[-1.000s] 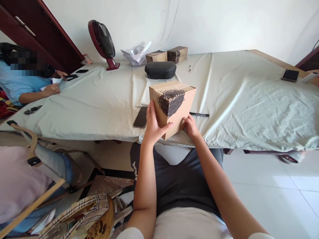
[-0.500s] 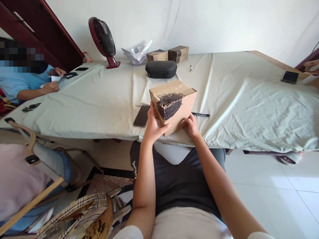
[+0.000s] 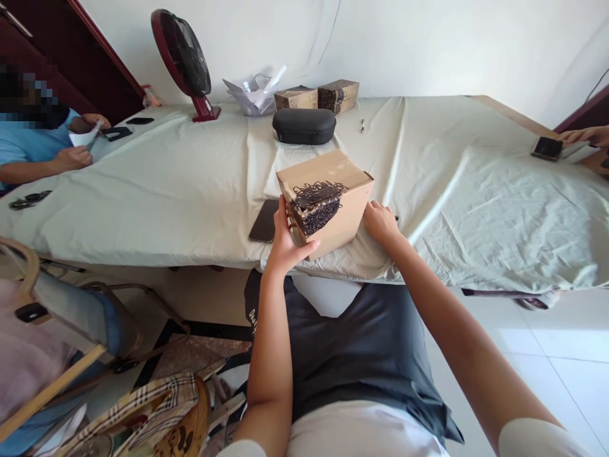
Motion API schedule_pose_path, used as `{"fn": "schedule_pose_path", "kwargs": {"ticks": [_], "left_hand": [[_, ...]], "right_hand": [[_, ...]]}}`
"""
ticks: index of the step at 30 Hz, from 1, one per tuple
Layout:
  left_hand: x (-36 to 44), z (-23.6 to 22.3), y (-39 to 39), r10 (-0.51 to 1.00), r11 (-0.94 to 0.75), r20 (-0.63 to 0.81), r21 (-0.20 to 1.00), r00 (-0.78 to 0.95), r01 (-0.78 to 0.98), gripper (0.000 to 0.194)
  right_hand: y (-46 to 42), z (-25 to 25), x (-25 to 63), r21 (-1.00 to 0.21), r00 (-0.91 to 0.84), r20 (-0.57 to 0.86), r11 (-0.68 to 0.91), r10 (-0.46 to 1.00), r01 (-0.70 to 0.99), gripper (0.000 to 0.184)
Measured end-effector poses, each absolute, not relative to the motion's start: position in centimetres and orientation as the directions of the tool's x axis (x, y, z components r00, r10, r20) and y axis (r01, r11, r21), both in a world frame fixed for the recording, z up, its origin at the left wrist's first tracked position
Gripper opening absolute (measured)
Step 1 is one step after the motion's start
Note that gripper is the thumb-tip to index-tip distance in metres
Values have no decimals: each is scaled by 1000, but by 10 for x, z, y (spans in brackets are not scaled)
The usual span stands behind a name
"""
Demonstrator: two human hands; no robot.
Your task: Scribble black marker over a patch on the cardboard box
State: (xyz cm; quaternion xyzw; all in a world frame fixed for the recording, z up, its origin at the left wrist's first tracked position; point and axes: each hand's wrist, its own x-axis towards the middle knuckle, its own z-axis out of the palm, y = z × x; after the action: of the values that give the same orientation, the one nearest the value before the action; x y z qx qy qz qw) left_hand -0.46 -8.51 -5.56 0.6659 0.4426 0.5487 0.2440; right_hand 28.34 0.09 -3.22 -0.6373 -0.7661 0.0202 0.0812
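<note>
A cardboard box (image 3: 349, 209) with a dark scribbled patch (image 3: 318, 206) on one corner rests tilted near the table's front edge. My left hand (image 3: 284, 244) grips its left lower corner, thumb on the front face and fingers round the side. Just right of the box, my right hand (image 3: 382, 223) is on the cloth, away from the box, with its fingers curled down over a black pen (image 3: 397, 218). Only the end of the pen shows past the hand. A dark phone (image 3: 262, 223) lies left of the box, partly behind my left hand.
A black hard case (image 3: 304, 126) lies behind the box, with two more cardboard boxes (image 3: 295, 99) and a white basket (image 3: 254, 95) against the wall. A fan (image 3: 205, 109) stands back left. One person (image 3: 40, 146) sits at left; another person's hand (image 3: 587, 135) shows at right.
My right hand has let go of the box and moved right onto the pen. The box stays in my left hand, turned slightly. The view has shifted a little.
</note>
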Motion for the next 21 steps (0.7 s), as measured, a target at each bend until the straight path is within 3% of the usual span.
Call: {"fn": "schedule_pose_path", "kwargs": {"ticks": [7, 12, 14, 16, 18, 19, 21], "left_hand": [[-2, -58, -89, 840, -508, 542, 777, 15, 373, 137], [1, -56, -88, 841, -507, 540, 779, 16, 370, 137], [1, -56, -87, 842, -507, 539, 782, 15, 363, 139], [0, -55, -87, 847, -500, 532, 789, 9, 357, 139], [1, -53, -87, 849, -491, 528, 794, -7, 359, 139], [1, -52, -88, 848, -489, 529, 794, -16, 362, 139], [3, -48, -89, 845, -487, 534, 791, -32, 371, 138]], "right_hand": [[-6, -16, 278, -121, -54, -1, 53, 999, 991, 52], [-26, 1, 296, -133, -33, -142, 14, 989, 991, 83], [-38, 9, 309, -294, -50, -118, 14, 992, 956, 76], [-50, 17, 320, -588, 1, -72, -43, 997, 807, 51], [-60, 24, 325, -875, 44, -21, -39, 999, 483, 32], [-64, 27, 325, -955, 47, 24, 9, 999, 296, 26], [-66, 30, 320, -988, 58, 157, 157, 986, 4, 25]]}}
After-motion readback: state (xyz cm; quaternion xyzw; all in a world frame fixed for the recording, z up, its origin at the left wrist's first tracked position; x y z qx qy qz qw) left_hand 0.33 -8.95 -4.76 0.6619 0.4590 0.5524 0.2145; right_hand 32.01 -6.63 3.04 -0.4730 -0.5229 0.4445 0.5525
